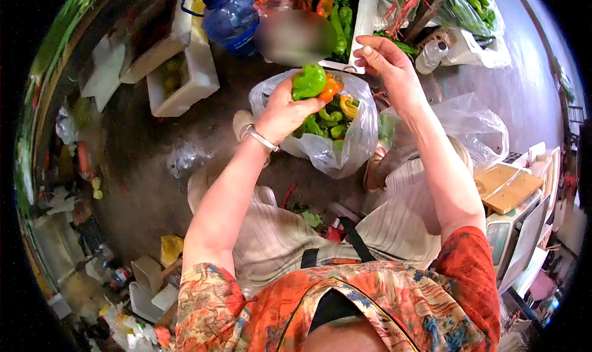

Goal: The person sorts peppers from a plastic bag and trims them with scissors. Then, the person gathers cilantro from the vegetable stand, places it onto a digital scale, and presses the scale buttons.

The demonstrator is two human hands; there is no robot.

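Green peppers (328,125) partly fill the clear bag (360,143), more lie in the far crate (366,13), the left hand (285,113) grasps a green pepper (309,82), and the right hand (393,65) looks empty.

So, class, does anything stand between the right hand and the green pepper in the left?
Partly: the orange pepper sits beside the green pepper in the left hand, on the side towards the right hand. Otherwise nothing visible stands between them.

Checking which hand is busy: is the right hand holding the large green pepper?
No, the left hand holds the green pepper over the plastic bag.
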